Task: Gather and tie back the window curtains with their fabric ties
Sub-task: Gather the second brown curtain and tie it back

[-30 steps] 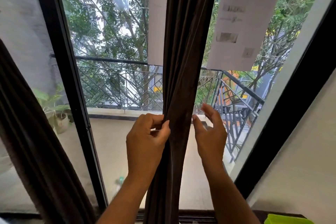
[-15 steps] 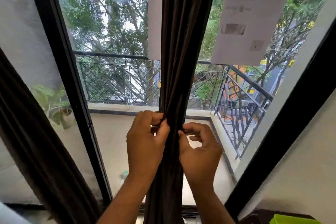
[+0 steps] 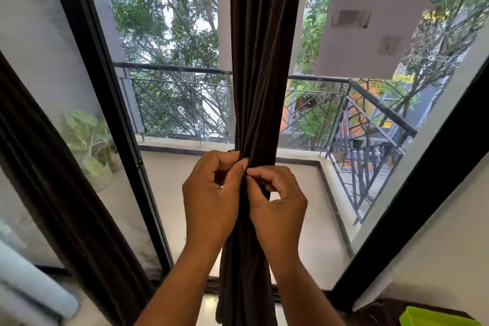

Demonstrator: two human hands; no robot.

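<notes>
Dark brown fabric curtain (image 3: 260,87), gathered into 1 narrow vertical bundle at the middle of the black-framed glass window (image 3: 105,103). Left hand (image 3: 211,196) on the bundle's left side, fingers curled, thumb and fingertips pinching the folds. Right hand (image 3: 277,206) just beside it, touching at the fingertips, fingers curled and pinching the same folds. No telling tie from curtain here. 2nd dark curtain (image 3: 53,180) hanging at far left. Bright green plastic object (image 3: 434,317) at bottom right.
</notes>
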